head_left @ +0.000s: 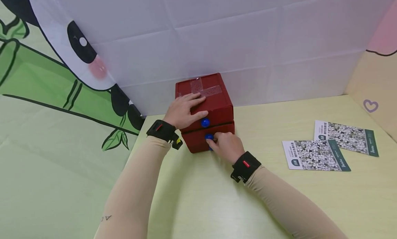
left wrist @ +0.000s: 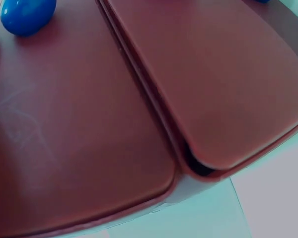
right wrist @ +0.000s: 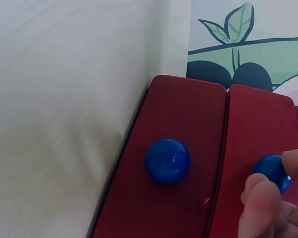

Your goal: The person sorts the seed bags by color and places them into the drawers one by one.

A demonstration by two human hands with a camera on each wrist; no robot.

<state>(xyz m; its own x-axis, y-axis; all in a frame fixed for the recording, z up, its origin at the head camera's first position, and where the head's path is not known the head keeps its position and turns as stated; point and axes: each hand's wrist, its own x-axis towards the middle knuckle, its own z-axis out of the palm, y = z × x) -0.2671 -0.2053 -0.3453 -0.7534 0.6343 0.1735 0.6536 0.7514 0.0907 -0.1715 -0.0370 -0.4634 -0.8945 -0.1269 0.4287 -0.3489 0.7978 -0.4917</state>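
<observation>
A red drawer box (head_left: 218, 113) with blue knobs stands on the table against the back cloth. My left hand (head_left: 186, 109) rests on its top with fingers extended, the thumb near the upper blue knob (head_left: 205, 122). At the front, my right hand (head_left: 228, 146) pinches the middle blue knob (right wrist: 271, 168) between thumb and finger. The lowest blue knob (right wrist: 168, 160) sits untouched nearest the table. In the left wrist view, red drawer fronts (left wrist: 84, 124) fill the picture with a narrow seam between them; the left hand is mostly out of that view.
Two flower-printed seed packets (head_left: 316, 155) overlap on the table (head_left: 263, 204) to the right. Clear tape (head_left: 211, 91) crosses the box top. Behind stands a white cloth (head_left: 248, 42) with a panda print, and the table's left edge runs beside the left forearm.
</observation>
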